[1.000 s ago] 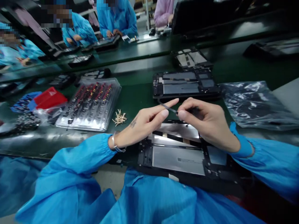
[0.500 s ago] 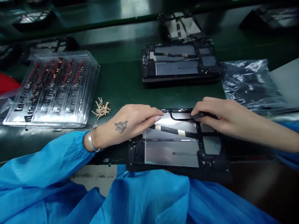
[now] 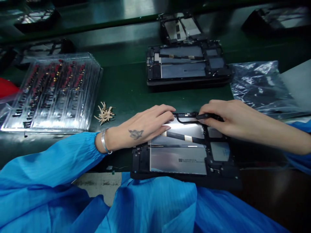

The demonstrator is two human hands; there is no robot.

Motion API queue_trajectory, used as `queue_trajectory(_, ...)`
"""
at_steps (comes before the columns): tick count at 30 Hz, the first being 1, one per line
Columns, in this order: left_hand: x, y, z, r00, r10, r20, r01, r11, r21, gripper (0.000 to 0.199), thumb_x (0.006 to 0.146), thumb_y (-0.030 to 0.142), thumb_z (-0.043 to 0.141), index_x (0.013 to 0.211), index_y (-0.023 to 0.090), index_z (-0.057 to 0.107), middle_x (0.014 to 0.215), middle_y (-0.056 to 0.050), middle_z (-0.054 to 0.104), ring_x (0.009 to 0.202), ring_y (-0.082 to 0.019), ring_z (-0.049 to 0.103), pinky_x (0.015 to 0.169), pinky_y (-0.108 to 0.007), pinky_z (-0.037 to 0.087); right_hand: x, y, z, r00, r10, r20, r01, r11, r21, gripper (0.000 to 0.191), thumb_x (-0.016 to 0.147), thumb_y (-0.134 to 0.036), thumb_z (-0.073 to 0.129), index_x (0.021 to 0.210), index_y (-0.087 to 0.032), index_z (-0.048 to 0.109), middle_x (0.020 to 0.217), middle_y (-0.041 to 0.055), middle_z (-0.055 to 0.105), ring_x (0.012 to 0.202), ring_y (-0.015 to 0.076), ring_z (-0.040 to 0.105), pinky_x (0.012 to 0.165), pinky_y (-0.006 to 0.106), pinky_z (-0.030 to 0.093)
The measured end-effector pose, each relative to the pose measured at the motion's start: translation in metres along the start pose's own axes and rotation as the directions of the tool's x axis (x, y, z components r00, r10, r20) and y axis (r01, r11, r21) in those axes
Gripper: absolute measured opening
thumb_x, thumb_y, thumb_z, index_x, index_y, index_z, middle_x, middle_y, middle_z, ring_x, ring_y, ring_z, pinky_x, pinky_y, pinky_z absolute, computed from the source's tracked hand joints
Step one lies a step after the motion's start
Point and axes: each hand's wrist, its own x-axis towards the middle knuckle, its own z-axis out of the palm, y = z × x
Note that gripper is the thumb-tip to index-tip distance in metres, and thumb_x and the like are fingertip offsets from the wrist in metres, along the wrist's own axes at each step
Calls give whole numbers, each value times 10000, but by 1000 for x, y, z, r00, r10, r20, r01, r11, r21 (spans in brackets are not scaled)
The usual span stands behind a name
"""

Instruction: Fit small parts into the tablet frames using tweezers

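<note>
An opened tablet point(image 3: 178, 161) lies before me at the bench's front edge, its silver battery panels and black inner frame exposed. My left hand point(image 3: 150, 124) rests over its upper left part, fingers apart and fingertips by the top edge; nothing shows in it. Pinched in my right hand point(image 3: 218, 115) is a slim black tool point(image 3: 206, 116), its tip pointing left at the tablet's top edge. Close under that tip runs a thin black cable point(image 3: 186, 122), bent along the upper battery. A black strip with pale bands point(image 3: 181, 136) crosses the panel. The right fingertips are partly hidden.
Beyond the tablet stands a stack of similar opened tablets point(image 3: 182, 69), with another pair of panels point(image 3: 179, 29) behind. Clear plastic trays of small parts point(image 3: 55, 97) are stacked at left, beside a heap of pale strips point(image 3: 105, 114). A plastic bag point(image 3: 262, 87) lies at right.
My left hand has shifted right along the tablet's upper edge, and its fingers have spread. My right hand has moved slightly left with the black tool, which shows more now.
</note>
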Motion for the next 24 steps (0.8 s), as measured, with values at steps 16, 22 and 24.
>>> queue_trajectory(16, 4, -2, 4, 995, 91, 48, -97, 985, 143, 211, 1084, 220, 399, 1180, 137, 568, 1554, -165, 493, 1376, -275, 536, 1100, -459, 528, 1, 2, 1, 1000, -13, -2, 13, 998, -64, 216, 915, -353, 526, 848, -226, 687, 750, 54, 628, 656, 201, 573, 578, 314, 357)
queue_trajectory(22, 6, -2, 4, 991, 115, 68, -127, 973, 195, 220, 1084, 195, 387, 1160, 118, 579, 1525, -161, 527, 1348, -264, 546, 1069, -424, 551, 0, 4, 2, 1000, -10, 14, 11, 999, -51, 237, 934, -373, 510, 889, -231, 695, 782, 54, 641, 676, 204, 585, 597, 320, 370)
queue_trajectory(24, 7, -1, 3, 990, 121, 78, -135, 966, 219, 228, 1084, 203, 393, 1163, 104, 583, 1511, -166, 540, 1331, -276, 559, 1049, -421, 564, 0, 5, 1, 1000, -9, 17, 9, 999, -33, 239, 930, -383, 517, 904, -237, 704, 794, 54, 649, 684, 207, 594, 602, 323, 377)
